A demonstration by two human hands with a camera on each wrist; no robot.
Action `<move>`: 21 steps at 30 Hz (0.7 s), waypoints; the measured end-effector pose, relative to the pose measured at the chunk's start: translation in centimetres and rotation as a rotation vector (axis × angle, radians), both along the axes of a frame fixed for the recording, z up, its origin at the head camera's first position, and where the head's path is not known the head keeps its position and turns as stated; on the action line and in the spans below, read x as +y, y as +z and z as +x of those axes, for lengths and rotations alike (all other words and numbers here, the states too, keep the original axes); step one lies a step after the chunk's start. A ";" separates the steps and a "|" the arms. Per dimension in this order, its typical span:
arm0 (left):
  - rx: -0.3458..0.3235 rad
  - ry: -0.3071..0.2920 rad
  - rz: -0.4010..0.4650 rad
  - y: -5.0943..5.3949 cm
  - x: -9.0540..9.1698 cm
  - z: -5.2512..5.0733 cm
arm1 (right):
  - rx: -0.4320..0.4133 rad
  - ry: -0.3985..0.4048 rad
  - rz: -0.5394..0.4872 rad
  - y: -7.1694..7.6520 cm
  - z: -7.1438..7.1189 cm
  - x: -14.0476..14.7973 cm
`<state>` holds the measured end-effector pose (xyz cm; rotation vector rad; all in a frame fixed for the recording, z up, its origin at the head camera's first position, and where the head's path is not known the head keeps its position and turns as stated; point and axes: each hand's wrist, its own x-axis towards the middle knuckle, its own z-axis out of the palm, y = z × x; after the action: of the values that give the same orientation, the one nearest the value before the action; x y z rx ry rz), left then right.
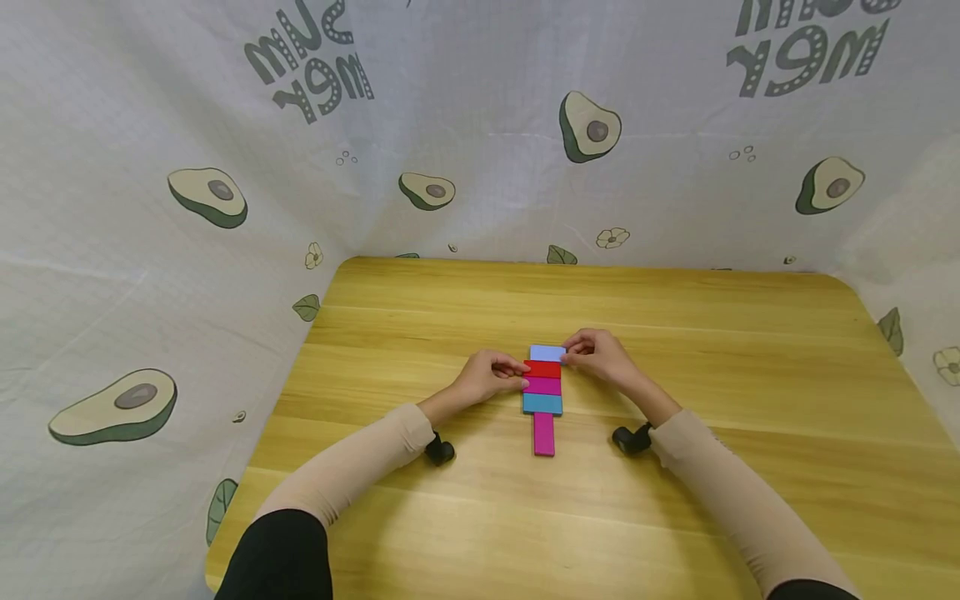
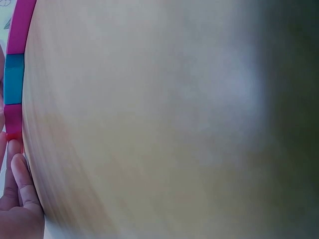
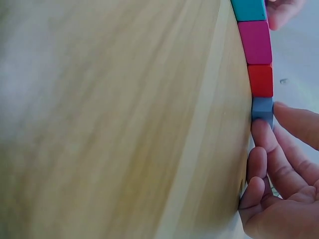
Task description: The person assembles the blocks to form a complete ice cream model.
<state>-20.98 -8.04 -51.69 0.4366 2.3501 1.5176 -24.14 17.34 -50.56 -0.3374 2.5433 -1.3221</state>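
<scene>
In the head view, flat coloured blocks lie in a column: a light blue block (image 1: 547, 353) at the far end, then a red block (image 1: 543, 369), a magenta block (image 1: 543, 386), a teal block (image 1: 542, 403). An upright magenta block (image 1: 543, 434) meets the teal one's near side. My right hand (image 1: 602, 358) pinches the light blue block's right end between thumb and fingers. That block sits slightly right of the red one. Fingertips of my left hand (image 1: 486, 377) touch the left ends of the red and magenta blocks; the left wrist view shows those fingers extended.
The blocks lie on a wooden table (image 1: 420, 308). A white cloth (image 1: 480, 100) printed with avocados hangs behind and along the left side. Small black devices, one (image 1: 632, 440) at the right wrist and another (image 1: 440, 451) at the left, hang near the tabletop.
</scene>
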 end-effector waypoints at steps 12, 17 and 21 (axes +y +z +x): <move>0.010 -0.003 -0.010 -0.2 0.0 0.0 | 0.012 0.005 -0.022 0.1 0.1 -0.4; 0.012 0.000 -0.012 -0.1 0.1 0.0 | 0.005 -0.002 -0.028 0.2 0.2 -0.6; 0.011 0.002 -0.015 -0.1 0.1 0.0 | 0.004 -0.001 -0.033 0.1 0.2 -0.7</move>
<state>-21.01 -7.98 -51.82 0.4403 2.3691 1.5014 -23.96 16.59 -50.42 -0.3454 2.5282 -1.3669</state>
